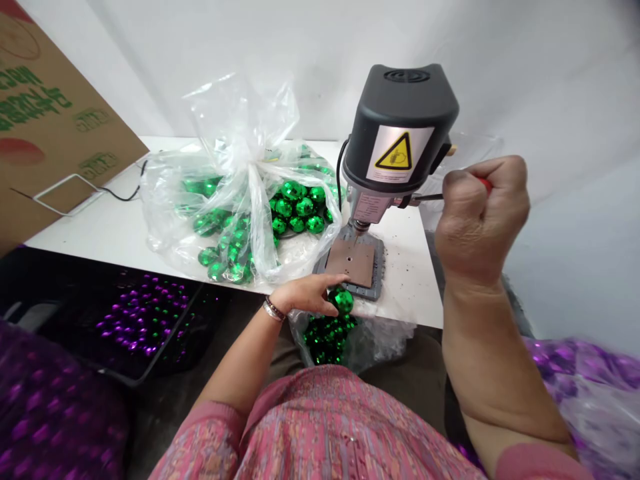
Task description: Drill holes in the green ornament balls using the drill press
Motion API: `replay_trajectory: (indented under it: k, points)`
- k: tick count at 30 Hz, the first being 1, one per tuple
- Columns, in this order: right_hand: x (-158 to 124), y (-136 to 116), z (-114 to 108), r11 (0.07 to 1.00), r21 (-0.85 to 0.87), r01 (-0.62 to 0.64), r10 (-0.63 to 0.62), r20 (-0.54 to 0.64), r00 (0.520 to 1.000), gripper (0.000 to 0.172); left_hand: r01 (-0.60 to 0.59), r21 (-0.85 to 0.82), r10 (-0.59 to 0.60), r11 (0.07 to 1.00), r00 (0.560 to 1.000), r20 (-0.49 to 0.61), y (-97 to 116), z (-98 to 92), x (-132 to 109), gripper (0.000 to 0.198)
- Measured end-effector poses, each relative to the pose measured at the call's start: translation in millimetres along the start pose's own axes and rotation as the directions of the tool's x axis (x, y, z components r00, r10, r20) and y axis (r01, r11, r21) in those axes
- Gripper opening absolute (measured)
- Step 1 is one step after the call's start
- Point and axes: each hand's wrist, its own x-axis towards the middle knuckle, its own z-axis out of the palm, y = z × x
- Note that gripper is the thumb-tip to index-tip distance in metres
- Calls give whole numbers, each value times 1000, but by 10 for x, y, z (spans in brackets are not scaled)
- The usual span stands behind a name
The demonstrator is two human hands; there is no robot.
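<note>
Bench drill [400,127] on speckled white table [413,293], white backdrop [225,47]

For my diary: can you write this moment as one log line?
Left hand: touching green bauble | Right hand: gripping drill press lever | Nearby: bagged green baubles

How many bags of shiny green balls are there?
2: a tied plastic bag on the white table, and a second plastic bag just below the table's front edge. More could be hidden out of view.
</note>
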Motion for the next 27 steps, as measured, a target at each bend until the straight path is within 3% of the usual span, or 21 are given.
replay_trajectory:
  k: [2,4,6,7,8,9,13,15,17,20,22,23,24,27]
  points:
    - [-17,16,5,1000,9,-2,2,-6,1000,16,64,-5,-64,998,994,-88,8,-100,-1,58]
    - [-19,19,6,1000,12,-6,6,-15,1000,16,182,-1,-173,983,936,-307,-3,-235,106,42]
    - [-17,11,1,1000,6,-20,20,-12,1000,16,347,4,-289,938,785,-548,-40,-377,291,33]
    - [-18,6,-5,1000,-2,-28,28,-6,1000,17,438,17,-332,899,705,-626,-69,-436,396,34]
    - [-22,0,-12,999,-11,-33,33,5,999,17,520,55,-357,853,657,-664,-101,-480,501,36]
    - [-27,-3,-20,999,-21,-33,34,16,999,17,574,134,-353,808,653,-669,-137,-506,598,40]
    - [-54,8,-51,999,-50,0,2,55,998,18,596,485,-319,639,780,-538,-276,-466,862,59]
    - [-61,22,-60,999,-52,6,-2,65,998,19,621,506,-362,598,773,-521,-320,-430,908,61]
    - [-61,34,-64,999,-48,9,-5,77,997,19,649,443,-380,619,741,-554,-322,-422,887,63]
    - [-57,47,-60,999,-36,7,-4,97,995,19,559,132,-362,819,680,-637,-236,-433,693,64]
    - [-58,60,-51,1000,-25,3,-1,100,995,19,308,-263,-405,914,685,-605,-141,-394,453,59]
    - [-61,68,-45,1000,-21,3,-1,96,995,19,158,-479,-431,863,724,-538,-93,-348,311,56]
    - [-65,78,-38,1000,-17,6,-4,91,996,19,34,-661,-438,750,775,-457,-50,-282,166,55]
    - [-80,104,-15,1000,-3,11,-11,70,997,19,-105,-919,-420,379,866,-272,35,-13,-213,59]
